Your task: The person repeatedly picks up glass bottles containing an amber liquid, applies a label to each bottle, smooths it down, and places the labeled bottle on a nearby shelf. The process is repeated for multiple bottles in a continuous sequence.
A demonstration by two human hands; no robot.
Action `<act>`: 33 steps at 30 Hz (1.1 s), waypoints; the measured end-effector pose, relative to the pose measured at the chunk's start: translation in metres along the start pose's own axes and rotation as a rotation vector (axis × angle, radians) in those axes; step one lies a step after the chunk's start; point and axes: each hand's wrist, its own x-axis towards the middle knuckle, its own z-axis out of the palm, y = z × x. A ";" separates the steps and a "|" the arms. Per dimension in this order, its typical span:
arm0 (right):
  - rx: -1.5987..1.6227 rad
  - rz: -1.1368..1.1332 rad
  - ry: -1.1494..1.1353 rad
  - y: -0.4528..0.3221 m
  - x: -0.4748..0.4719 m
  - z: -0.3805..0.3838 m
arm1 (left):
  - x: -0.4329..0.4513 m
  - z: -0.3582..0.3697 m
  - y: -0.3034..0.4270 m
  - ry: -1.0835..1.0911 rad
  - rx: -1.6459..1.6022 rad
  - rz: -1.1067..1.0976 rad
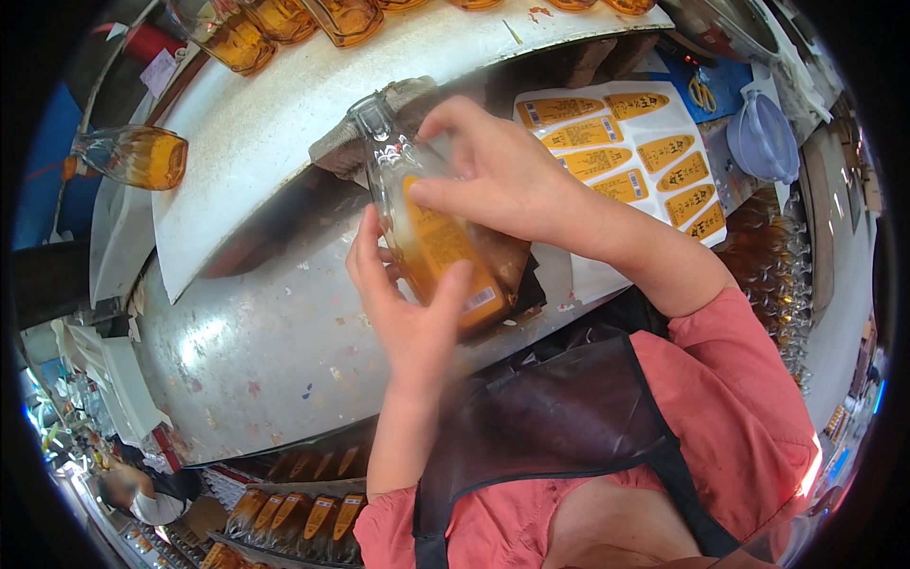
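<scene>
A clear glass bottle [434,242] with amber liquid lies tilted before me, its neck on a cloth-wrapped support [338,146]. Along its front runs an orange label [444,238] with writing and a barcode. My left hand [409,306] holds the bottle's lower left side, thumb across the front and fingers partly behind the glass. My right hand [498,167] is at the bottle's upper right, its thumb tip on the upper end of the label and its index finger curved apart near the neck. A sheet of orange labels [629,153] lies to the right.
A white raised board [306,85] holds several amber bottles [348,18] at its far edge. Another bottle [135,156] lies at left. Yellow-handled scissors [702,94] and a bluish plastic basket [762,139] are at right. Labelled bottles [291,519] stand below the metal tabletop [263,355]; a person [153,498] is lower left.
</scene>
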 end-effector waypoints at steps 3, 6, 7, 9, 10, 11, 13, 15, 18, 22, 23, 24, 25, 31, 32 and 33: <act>-0.004 -0.019 0.006 0.003 0.001 0.002 | 0.001 0.001 0.000 0.012 0.020 0.027; 0.026 0.057 -0.078 0.005 0.002 -0.003 | -0.002 -0.001 -0.002 -0.007 0.055 0.025; 0.102 0.113 -0.099 0.004 0.001 -0.006 | -0.003 -0.002 -0.003 -0.009 0.041 0.042; 0.274 0.189 -0.155 0.001 -0.007 -0.014 | -0.004 -0.006 -0.007 -0.017 0.021 0.079; 0.087 0.116 -0.138 0.000 -0.011 -0.017 | -0.007 -0.012 -0.007 -0.071 0.105 0.123; 0.066 0.092 -0.190 -0.002 -0.019 -0.021 | -0.009 -0.015 -0.008 -0.086 0.122 0.140; -0.085 0.214 -0.264 -0.005 -0.039 -0.023 | -0.015 -0.020 -0.010 -0.108 0.141 0.139; -0.095 0.333 -0.389 -0.005 -0.059 -0.021 | -0.019 -0.019 -0.011 -0.096 0.144 0.137; -0.070 0.192 -0.266 0.002 -0.077 -0.011 | -0.022 -0.014 -0.009 -0.055 0.140 0.101; -0.089 0.174 -0.239 0.012 -0.082 -0.003 | -0.021 -0.008 -0.005 -0.018 0.122 0.054; -0.078 0.136 -0.220 0.013 -0.081 -0.004 | -0.021 -0.008 -0.004 -0.015 0.130 0.055; -0.076 0.167 -0.240 0.015 -0.080 -0.004 | -0.021 -0.007 -0.003 -0.011 0.137 0.055; -0.067 0.160 -0.240 0.015 -0.079 -0.005 | -0.022 -0.007 -0.003 -0.005 0.145 0.052; -0.040 0.172 -0.245 0.015 -0.079 -0.006 | -0.021 -0.005 -0.005 0.005 0.181 0.103; -0.037 0.164 -0.237 0.015 -0.080 -0.005 | -0.021 -0.005 -0.004 0.004 0.191 0.102; -0.039 0.176 -0.244 0.016 -0.080 -0.004 | -0.021 -0.005 -0.004 0.003 0.201 0.100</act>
